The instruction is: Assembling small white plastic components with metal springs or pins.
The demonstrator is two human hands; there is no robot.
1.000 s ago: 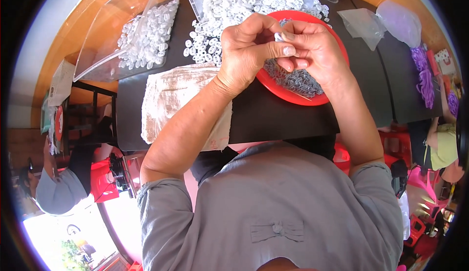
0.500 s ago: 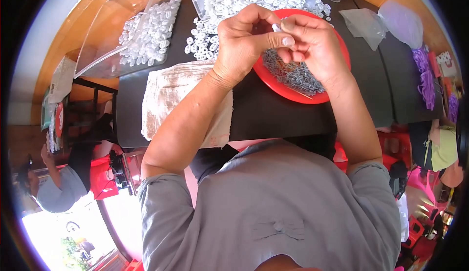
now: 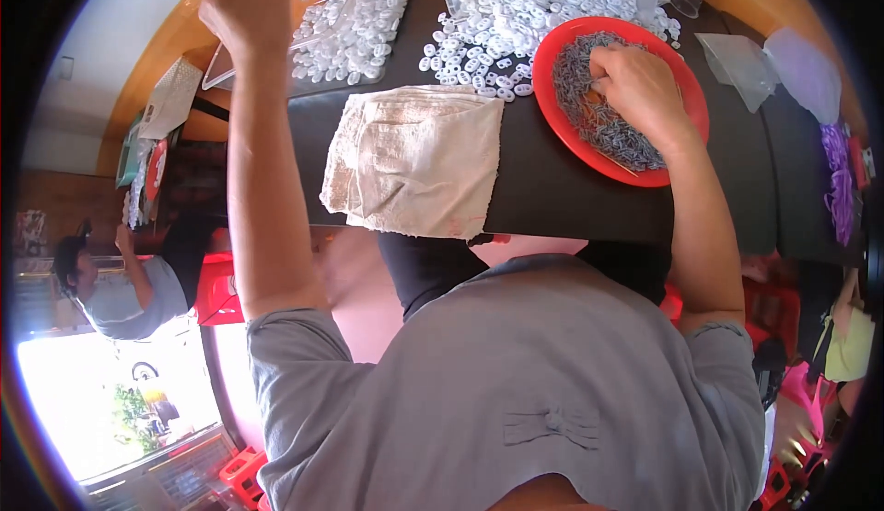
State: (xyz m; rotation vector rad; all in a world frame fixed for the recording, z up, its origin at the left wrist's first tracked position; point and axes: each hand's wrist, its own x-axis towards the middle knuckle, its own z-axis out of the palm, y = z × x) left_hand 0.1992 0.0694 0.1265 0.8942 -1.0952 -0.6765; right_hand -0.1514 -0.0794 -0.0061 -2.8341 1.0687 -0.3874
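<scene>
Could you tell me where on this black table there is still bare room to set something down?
Bare black table lies between the cloth and red plate, and right of the plate. The far side is crowded with white pieces and clear bags.

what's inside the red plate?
The red plate holds a heap of small grey metal pieces. The right hand rests on the heap, fingers dug in; whatever lies beneath it is covered. White plastic pieces lie outside the rim.
</scene>
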